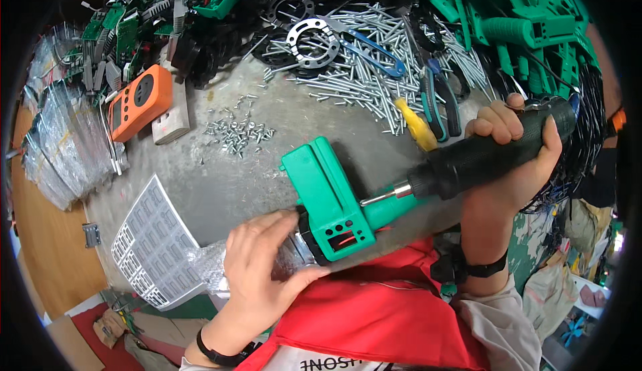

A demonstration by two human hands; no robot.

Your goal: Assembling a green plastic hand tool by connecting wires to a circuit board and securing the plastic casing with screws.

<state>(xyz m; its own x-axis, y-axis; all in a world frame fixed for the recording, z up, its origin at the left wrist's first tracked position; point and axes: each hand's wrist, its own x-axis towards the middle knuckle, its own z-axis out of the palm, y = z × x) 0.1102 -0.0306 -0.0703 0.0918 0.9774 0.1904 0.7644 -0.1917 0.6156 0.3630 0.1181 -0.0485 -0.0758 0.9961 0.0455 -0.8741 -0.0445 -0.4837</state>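
Note:
My right hand [518,164] is closed around a black electric screwdriver [461,164], held at a slant with its bit toward the left. The bit's tip meets the side of a green plastic tool housing [324,184], or lies very near it. At the housing's black and metal collar end, my left hand [257,257] is closed round the part wrapped in clear plastic. The housing has a boxy block with a small panel of holes and a window facing me. A green handle runs right from it, partly behind the screwdriver.
Short screws [237,134] lie mid-table; long screws [361,70] pile behind, with a metal ring [313,43], pliers [433,107] and a yellow-handled tool [418,127]. An orange meter [140,103], circuit boards [127,37] and a label sheet [154,247] are left. Green housings [528,30] heap far right.

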